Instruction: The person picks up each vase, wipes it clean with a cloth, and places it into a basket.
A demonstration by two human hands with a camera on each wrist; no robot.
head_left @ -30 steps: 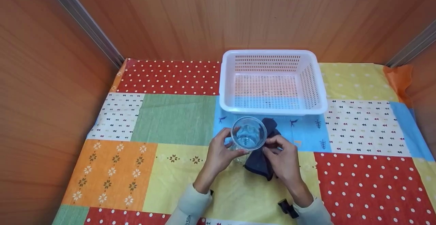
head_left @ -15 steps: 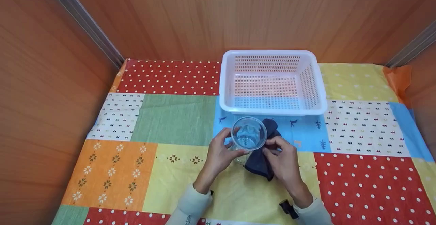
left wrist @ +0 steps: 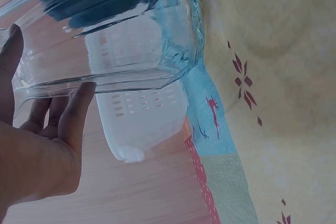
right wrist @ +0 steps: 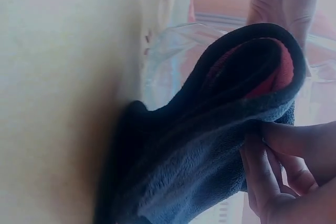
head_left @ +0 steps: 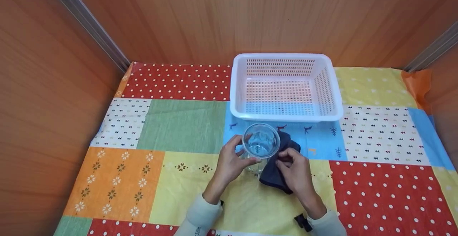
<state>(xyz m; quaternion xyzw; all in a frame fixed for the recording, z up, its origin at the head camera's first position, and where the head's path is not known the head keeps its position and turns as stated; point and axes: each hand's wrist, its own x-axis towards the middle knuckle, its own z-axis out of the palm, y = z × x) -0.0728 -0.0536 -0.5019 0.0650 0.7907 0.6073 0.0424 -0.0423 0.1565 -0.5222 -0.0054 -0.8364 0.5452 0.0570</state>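
Observation:
A clear drinking glass [head_left: 260, 143] stands with its round rim toward the head camera, near the front of the basket. My left hand [head_left: 230, 161] grips it from the left, thumb and fingers around its side near the rim. In the left wrist view the faceted glass [left wrist: 131, 51] shows its thick base. My right hand [head_left: 296, 168] pinches a folded dark cloth [head_left: 275, 175] against the glass's right side. The right wrist view shows the cloth [right wrist: 189, 166] as fuzzy, with a reddish inner face, between thumb and fingers.
A white perforated plastic basket [head_left: 286, 117] sits behind the glass. A patchwork-print cloth [head_left: 186, 121] covers the table. Wood-grain panels [head_left: 214, 18] rise at the back and both sides.
My right hand has shifted slightly down along the glass, bringing the dark cloth lower and a little to the right. The left hand and the glass stay almost where they were.

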